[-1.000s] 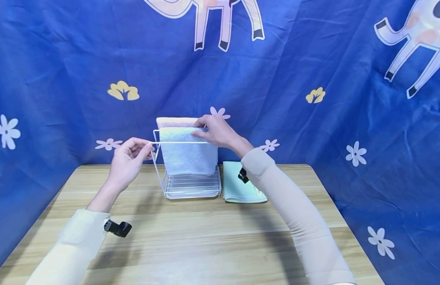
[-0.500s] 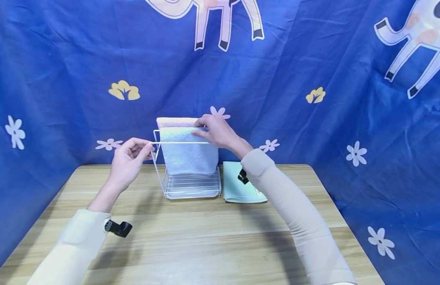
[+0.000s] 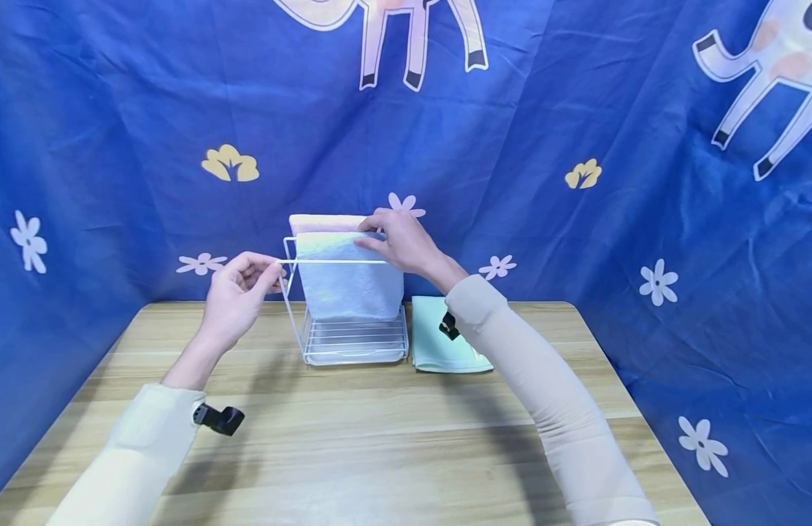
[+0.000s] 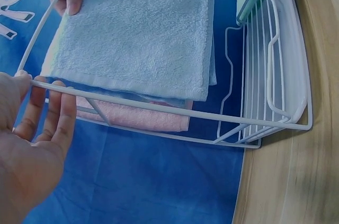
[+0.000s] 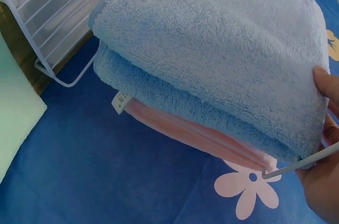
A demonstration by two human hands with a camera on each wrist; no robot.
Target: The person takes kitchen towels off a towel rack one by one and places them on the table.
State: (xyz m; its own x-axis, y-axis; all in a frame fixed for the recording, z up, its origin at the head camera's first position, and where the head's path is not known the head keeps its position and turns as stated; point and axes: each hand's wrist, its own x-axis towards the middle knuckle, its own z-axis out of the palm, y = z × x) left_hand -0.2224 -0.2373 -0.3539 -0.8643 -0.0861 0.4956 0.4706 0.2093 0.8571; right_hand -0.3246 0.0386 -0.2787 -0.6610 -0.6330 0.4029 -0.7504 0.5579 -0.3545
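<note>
A white wire rack point(image 3: 356, 353) stands at the back of the table. My left hand point(image 3: 238, 301) pinches its upper front left corner between thumb and fingers, seen close in the left wrist view. A folded light-blue towel point(image 3: 350, 292) hangs in the rack, its lower edge above the bottom wires. My right hand point(image 3: 406, 242) pinches the top of this towel near its right end, thumb in front; some fingertips are hidden behind the cloth. Behind it hangs a pink towel point(image 3: 323, 223), mostly covered; in the right wrist view a small white label point(image 5: 121, 102) shows between the two.
A folded mint-green towel point(image 3: 439, 343) lies on the wooden table point(image 3: 380, 453), just right of the rack. A pale tray point(image 4: 290, 49) sits under the rack's bottom wires. A blue printed curtain point(image 3: 301, 131) rises close behind and at both sides.
</note>
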